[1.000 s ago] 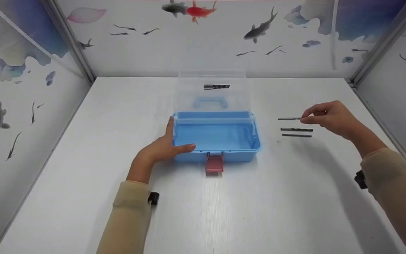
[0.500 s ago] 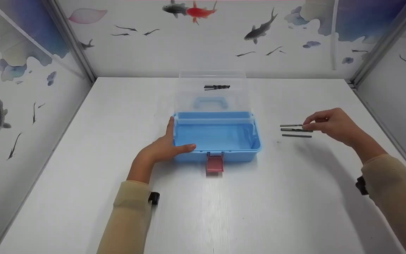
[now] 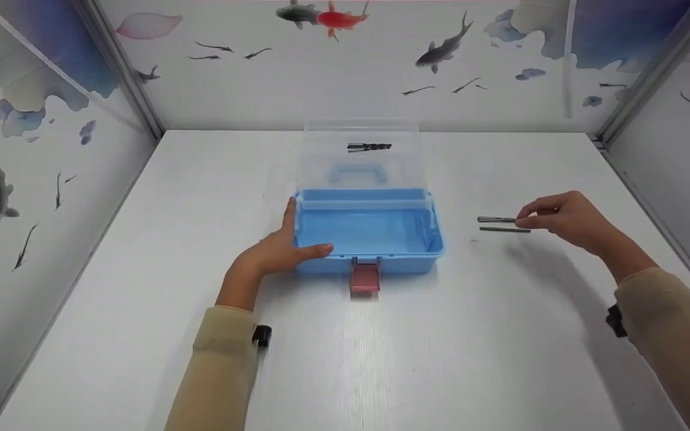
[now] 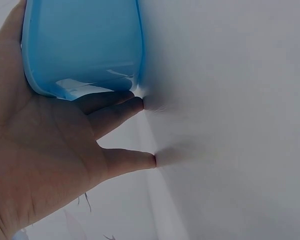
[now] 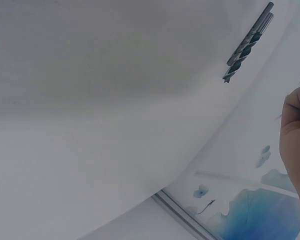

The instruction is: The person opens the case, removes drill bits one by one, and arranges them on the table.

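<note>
My right hand (image 3: 560,215) pinches one end of a slim drill bit (image 3: 489,218) between thumb and fingers, right of the box. In the head view this bit overlaps a thicker drill bit on the table. The thicker twist drill bit (image 5: 242,56) shows in the right wrist view beside a thin drill bit (image 3: 505,230). My left hand (image 3: 276,248) rests against the left end of a light blue toolbox (image 3: 369,264), fingers extended and thumb lying over the front rim. In the left wrist view, the palm meets the box end (image 4: 85,45).
The clear lid (image 3: 315,161) is swung back behind the toolbox, with a blue handle (image 3: 357,167). Several dark drill bits (image 3: 369,147) lie within its outline. A red latch (image 3: 365,278) hangs at the front. Printed panels (image 3: 345,90) enclose the white table (image 3: 333,365).
My right hand has come toward the front of the table with the slim drill bit, from behind the two lying bits to over the thicker one. My left hand and the toolbox stay still.
</note>
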A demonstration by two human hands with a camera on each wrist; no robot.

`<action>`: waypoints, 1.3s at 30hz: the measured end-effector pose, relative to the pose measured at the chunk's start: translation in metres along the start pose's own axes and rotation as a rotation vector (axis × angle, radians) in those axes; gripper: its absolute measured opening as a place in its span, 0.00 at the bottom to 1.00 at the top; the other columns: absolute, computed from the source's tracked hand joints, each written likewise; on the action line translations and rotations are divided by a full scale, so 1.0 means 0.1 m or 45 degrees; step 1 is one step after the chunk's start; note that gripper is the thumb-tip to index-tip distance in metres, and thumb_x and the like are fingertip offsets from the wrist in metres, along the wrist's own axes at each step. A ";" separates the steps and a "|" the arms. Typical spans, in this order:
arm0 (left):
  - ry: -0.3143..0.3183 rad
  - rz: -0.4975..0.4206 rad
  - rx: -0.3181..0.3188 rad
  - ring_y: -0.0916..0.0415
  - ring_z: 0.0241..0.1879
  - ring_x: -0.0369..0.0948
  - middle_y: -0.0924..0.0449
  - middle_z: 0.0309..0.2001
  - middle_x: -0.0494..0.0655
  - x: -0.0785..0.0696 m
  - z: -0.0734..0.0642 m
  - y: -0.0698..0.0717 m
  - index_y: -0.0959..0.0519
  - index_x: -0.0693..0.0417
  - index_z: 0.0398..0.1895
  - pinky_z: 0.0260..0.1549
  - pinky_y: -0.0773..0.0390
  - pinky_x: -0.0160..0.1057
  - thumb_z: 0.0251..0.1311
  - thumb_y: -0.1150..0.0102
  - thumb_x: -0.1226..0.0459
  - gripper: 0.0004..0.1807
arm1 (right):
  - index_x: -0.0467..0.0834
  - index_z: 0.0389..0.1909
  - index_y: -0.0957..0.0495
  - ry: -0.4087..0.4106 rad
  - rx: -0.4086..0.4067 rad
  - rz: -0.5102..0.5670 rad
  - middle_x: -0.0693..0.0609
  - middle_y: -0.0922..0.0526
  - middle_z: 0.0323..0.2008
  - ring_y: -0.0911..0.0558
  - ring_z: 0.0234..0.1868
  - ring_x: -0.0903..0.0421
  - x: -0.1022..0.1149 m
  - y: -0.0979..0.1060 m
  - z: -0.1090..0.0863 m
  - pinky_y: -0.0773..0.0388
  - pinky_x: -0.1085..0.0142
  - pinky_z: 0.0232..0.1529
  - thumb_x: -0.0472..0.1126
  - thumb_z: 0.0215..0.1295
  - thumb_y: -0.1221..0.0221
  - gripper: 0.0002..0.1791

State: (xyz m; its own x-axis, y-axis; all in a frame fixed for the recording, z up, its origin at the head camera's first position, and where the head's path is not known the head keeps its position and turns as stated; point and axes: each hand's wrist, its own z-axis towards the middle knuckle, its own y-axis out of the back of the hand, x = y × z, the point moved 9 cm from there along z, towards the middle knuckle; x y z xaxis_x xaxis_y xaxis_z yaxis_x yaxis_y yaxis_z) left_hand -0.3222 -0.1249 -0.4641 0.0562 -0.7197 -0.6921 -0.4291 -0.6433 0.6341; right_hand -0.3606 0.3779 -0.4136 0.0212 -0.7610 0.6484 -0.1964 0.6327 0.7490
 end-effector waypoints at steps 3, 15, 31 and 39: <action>0.001 -0.006 -0.002 0.53 0.86 0.59 0.63 0.89 0.56 0.00 0.00 0.00 0.85 0.40 0.84 0.81 0.45 0.64 0.62 0.35 0.32 0.74 | 0.48 0.48 0.09 -0.003 0.006 -0.004 0.56 0.12 0.39 0.22 0.44 0.53 -0.04 -0.01 0.00 0.23 0.59 0.44 0.58 0.66 0.28 0.20; 0.005 -0.011 0.003 0.51 0.86 0.58 0.63 0.89 0.54 -0.01 -0.01 0.01 0.85 0.37 0.84 0.81 0.43 0.63 0.61 0.35 0.31 0.74 | 0.49 0.52 0.10 -0.043 0.071 -0.059 0.56 0.14 0.55 0.19 0.50 0.62 -0.23 -0.06 -0.05 0.22 0.60 0.51 0.64 0.67 0.31 0.25; 0.009 -0.004 0.004 0.52 0.86 0.59 0.65 0.89 0.54 -0.02 -0.02 0.00 0.85 0.38 0.84 0.81 0.44 0.63 0.62 0.35 0.32 0.73 | 0.49 0.50 0.09 -0.060 0.066 -0.146 0.42 0.15 0.60 0.26 0.51 0.52 -0.43 -0.20 -0.04 0.28 0.66 0.44 0.62 0.67 0.29 0.23; 0.007 -0.016 0.003 0.51 0.86 0.58 0.65 0.89 0.54 -0.02 -0.03 0.01 0.85 0.38 0.84 0.81 0.43 0.63 0.61 0.34 0.31 0.74 | 0.47 0.50 0.08 -0.066 0.067 -0.164 0.43 0.14 0.52 0.28 0.48 0.50 -0.43 -0.26 0.00 0.30 0.65 0.41 0.59 0.68 0.30 0.21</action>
State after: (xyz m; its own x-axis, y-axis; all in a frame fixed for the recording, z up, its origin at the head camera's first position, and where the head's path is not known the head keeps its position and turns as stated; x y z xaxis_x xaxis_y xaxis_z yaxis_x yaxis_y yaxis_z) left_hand -0.3199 -0.1245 -0.4611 0.0666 -0.7131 -0.6979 -0.4304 -0.6516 0.6246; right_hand -0.3568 0.3943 -0.4611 -0.0006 -0.8426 0.5386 -0.2467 0.5220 0.8165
